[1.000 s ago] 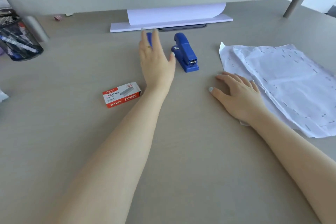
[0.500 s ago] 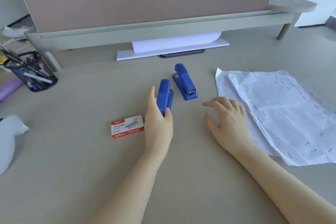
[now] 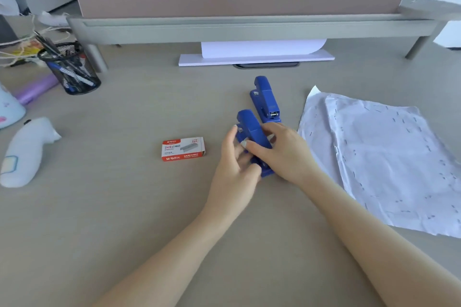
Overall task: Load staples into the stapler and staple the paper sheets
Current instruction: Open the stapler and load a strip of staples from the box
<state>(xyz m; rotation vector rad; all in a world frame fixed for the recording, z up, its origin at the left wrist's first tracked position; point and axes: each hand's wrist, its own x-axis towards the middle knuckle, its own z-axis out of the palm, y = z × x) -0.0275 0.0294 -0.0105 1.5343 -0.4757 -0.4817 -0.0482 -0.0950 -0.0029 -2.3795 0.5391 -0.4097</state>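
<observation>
A blue stapler (image 3: 250,129) lies near the desk's middle, held between both hands. My left hand (image 3: 234,167) grips its lower left side; my right hand (image 3: 282,154) wraps over its front from the right. A second blue stapler (image 3: 264,99) lies just beyond, untouched. A red and white staple box (image 3: 183,148) sits closed to the left of my hands. Crumpled white paper sheets (image 3: 384,157), marked with many staples, lie flat to the right.
A black mesh pen holder (image 3: 71,70) stands at the back left, with a purple tube (image 3: 37,90) and a white plush toy (image 3: 25,152) nearby. A grey monitor riser (image 3: 249,30) spans the back, with a white paper stack (image 3: 257,56) under it.
My left hand pulled one stapler toward me from beside the other. My right hand left the desk by the papers and closed on that stapler too. The camera view tilted up.
</observation>
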